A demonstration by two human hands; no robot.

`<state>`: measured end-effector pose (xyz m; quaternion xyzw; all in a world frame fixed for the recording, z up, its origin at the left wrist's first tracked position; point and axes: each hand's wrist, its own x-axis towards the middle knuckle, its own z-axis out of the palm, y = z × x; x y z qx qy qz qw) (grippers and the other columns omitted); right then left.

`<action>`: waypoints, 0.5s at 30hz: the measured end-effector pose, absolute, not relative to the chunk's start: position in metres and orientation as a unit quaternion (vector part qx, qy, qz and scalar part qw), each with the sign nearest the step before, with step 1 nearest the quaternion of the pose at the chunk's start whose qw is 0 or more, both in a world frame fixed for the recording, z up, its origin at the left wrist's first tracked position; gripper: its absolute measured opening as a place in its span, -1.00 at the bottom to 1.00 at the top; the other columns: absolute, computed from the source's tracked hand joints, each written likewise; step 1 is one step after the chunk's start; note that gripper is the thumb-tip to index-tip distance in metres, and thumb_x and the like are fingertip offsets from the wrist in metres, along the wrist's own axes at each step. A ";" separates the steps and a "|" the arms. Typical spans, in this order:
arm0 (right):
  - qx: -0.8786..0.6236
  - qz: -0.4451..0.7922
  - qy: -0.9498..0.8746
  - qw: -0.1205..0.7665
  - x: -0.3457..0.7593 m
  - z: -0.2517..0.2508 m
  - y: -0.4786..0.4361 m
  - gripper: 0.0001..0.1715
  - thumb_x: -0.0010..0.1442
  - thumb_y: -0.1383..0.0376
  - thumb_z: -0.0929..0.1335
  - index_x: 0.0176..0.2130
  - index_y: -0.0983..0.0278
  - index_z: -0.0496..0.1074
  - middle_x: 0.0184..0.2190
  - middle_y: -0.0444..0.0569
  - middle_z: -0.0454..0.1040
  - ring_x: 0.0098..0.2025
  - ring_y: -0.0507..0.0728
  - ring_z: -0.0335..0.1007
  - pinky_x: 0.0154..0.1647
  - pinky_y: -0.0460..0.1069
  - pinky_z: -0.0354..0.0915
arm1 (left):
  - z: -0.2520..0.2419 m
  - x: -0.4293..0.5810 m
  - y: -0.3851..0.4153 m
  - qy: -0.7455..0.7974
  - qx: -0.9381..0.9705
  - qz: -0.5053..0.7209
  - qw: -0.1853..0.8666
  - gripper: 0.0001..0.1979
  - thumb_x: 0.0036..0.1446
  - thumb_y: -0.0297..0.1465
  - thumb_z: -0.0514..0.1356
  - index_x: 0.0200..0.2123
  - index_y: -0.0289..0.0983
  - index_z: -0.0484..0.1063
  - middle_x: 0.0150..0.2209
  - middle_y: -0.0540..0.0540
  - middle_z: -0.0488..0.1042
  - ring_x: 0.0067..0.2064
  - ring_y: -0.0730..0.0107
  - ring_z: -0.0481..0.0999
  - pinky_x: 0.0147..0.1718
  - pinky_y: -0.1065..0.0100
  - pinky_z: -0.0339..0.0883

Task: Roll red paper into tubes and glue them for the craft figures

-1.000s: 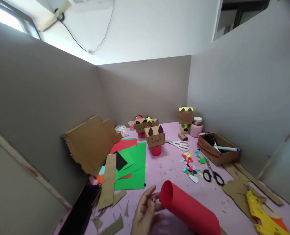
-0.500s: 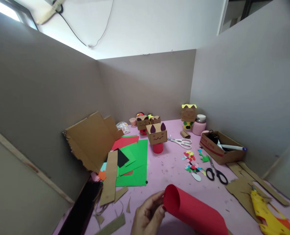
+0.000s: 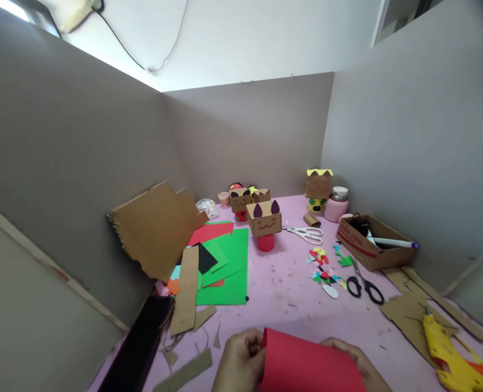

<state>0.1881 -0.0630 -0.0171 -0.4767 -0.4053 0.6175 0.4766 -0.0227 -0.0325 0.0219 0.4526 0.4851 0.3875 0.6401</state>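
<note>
Both hands clasp rolled red paper.

Both the left hand and right hand grip a red paper sheet over the pink table.

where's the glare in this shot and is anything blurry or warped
Head view: the window at top left is blown out to white; the partition walls bow from the wide lens; the left hand, right hand and red paper at the bottom edge look soft; a faint shadow lies on the pink table ahead of them.
</note>
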 end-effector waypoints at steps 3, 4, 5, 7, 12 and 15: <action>-0.472 0.642 -0.363 0.482 0.184 -0.013 -0.062 -0.91 -0.23 0.38 0.39 -0.55 0.33 0.48 -0.67 -0.21 0.39 -0.59 -0.02 0.17 -0.53 -0.12 0.04 | 0.018 -0.022 -0.033 0.462 0.441 0.390 0.663 -0.94 -0.15 -0.45 0.28 -0.58 -0.33 0.48 -0.73 0.08 0.37 -0.66 0.52 0.25 -0.60 0.46 0.11; -0.472 0.641 -0.359 0.487 0.183 -0.013 -0.062 -0.93 -0.22 0.37 0.38 -0.56 0.33 0.47 -0.68 -0.22 0.37 -0.60 -0.04 0.14 -0.54 -0.12 0.02 | 0.018 -0.022 -0.033 0.456 0.433 0.391 0.672 -0.94 -0.16 -0.46 0.28 -0.59 -0.32 0.46 -0.72 0.08 0.37 -0.64 0.50 0.27 -0.59 0.46 0.12; -0.473 0.637 -0.361 0.490 0.182 -0.015 -0.062 -0.94 -0.20 0.37 0.38 -0.57 0.34 0.45 -0.68 -0.22 0.35 -0.61 -0.04 0.12 -0.54 -0.12 0.00 | 0.019 -0.021 -0.033 0.451 0.427 0.388 0.681 -0.93 -0.17 -0.46 0.28 -0.61 -0.30 0.44 -0.72 0.08 0.36 -0.63 0.49 0.28 -0.59 0.46 0.12; -0.475 0.627 -0.376 0.490 0.180 -0.018 -0.062 -0.93 -0.17 0.36 0.37 -0.55 0.35 0.44 -0.68 -0.22 0.33 -0.61 -0.05 0.09 -0.55 -0.12 -0.02 | 0.022 -0.020 -0.033 0.450 0.430 0.373 0.688 -0.90 -0.22 -0.50 0.26 -0.65 -0.28 0.38 -0.70 0.09 0.35 -0.63 0.50 0.26 -0.59 0.46 0.10; -0.470 0.638 -0.354 0.497 0.173 -0.020 -0.064 -0.94 -0.19 0.37 0.36 -0.55 0.33 0.37 -0.68 -0.23 0.29 -0.61 -0.05 0.08 -0.58 -0.12 -0.02 | 0.029 -0.021 -0.033 0.504 0.506 0.340 0.612 -0.84 -0.27 -0.59 0.06 -0.72 -0.23 0.22 -0.71 0.13 0.19 -0.59 0.52 0.12 -0.58 0.46 -0.01; -0.443 0.660 -0.337 0.505 0.169 -0.011 -0.064 -0.87 -0.21 0.41 0.34 -0.62 0.28 0.25 -0.71 -0.29 0.18 -0.62 -0.06 0.00 -0.60 -0.13 -0.05 | 0.030 -0.023 -0.033 0.521 0.506 0.340 0.597 -0.85 -0.29 -0.57 0.07 -0.73 -0.22 0.23 -0.72 0.13 0.23 -0.57 0.48 0.14 -0.57 0.45 0.00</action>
